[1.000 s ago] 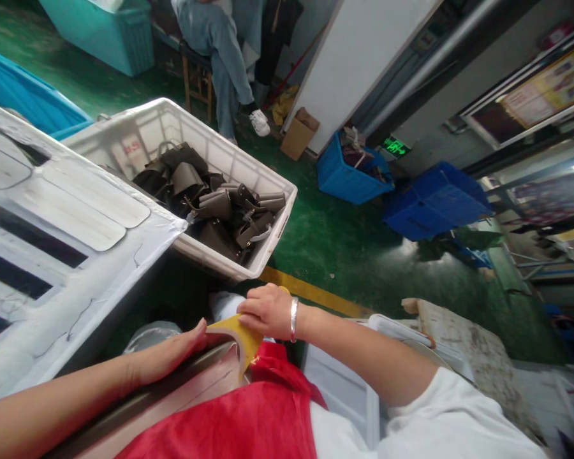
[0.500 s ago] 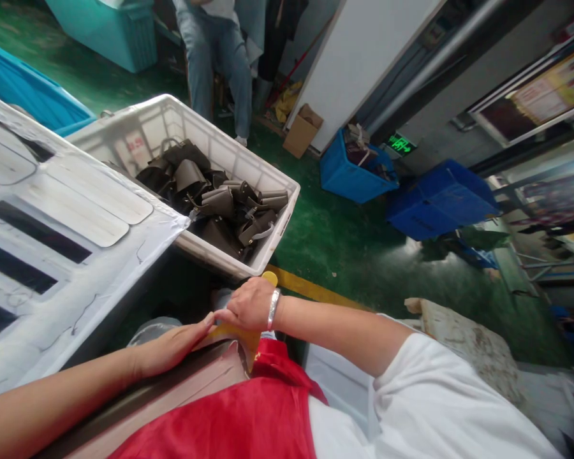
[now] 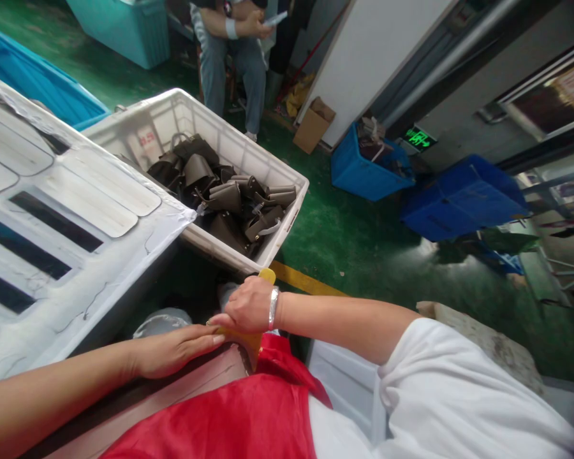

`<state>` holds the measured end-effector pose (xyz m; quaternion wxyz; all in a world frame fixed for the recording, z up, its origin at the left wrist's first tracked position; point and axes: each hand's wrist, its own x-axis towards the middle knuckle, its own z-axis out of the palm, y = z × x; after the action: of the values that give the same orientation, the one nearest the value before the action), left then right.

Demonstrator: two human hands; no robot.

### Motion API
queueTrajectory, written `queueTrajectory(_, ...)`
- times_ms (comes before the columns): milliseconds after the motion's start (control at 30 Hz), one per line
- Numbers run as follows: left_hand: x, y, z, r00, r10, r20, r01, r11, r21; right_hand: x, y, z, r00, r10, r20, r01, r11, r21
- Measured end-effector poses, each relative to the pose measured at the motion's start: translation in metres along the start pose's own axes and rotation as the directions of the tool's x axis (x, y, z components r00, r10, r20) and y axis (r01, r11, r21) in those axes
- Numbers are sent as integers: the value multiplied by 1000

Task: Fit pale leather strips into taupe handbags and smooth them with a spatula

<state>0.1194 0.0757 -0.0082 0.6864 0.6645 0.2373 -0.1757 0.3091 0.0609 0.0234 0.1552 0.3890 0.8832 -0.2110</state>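
My right hand (image 3: 251, 306), a silver bracelet at its wrist, is closed around a yellow scraper (image 3: 243, 338). The scraper's rounded handle end sticks out above the fist, and its broad, flared part shows below. My left hand (image 3: 176, 350) lies flat with fingers stretched out on a dark-edged, pinkish bag-like piece (image 3: 210, 379) in front of the red apron (image 3: 220, 414). Its fingertips reach close to the right thumb and the scraper. The underside of the piece is hidden.
A white crate (image 3: 287, 236) holds several dark brown handbags (image 3: 224, 197). Left of it stands a white-covered table (image 3: 119, 274) with slots. A seated person (image 3: 253, 70) holds a phone. Blue bins (image 3: 358, 169) and a cardboard box (image 3: 313, 127) stand on the green floor.
My left hand has slid slightly right and flattened over the piece. The right hand still grips the scraper. The view has shifted, bringing the seated person's hands and phone into sight.
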Motion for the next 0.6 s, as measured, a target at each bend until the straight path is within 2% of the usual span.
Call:
queueTrajectory(200, 6, 5, 2, 994, 99, 35, -99, 995, -4, -7, 0, 0, 999, 8, 51, -9, 1000, 17)
queueTrajectory(333, 8, 15, 4, 990, 131, 51, -133, 990, 49, -11, 2, 3, 999, 12, 41, -13, 1000, 25)
queueTrajectory(467, 8, 18, 10, 986, 166, 21, -167, 982, 90, -19, 0, 11, 999, 12, 44, -15, 998, 66)
queueTrajectory(600, 7, 18, 18, 985, 172, -24, -168, 978, 126, -27, -3, 19, 999, 45, -7, -44, 994, 96)
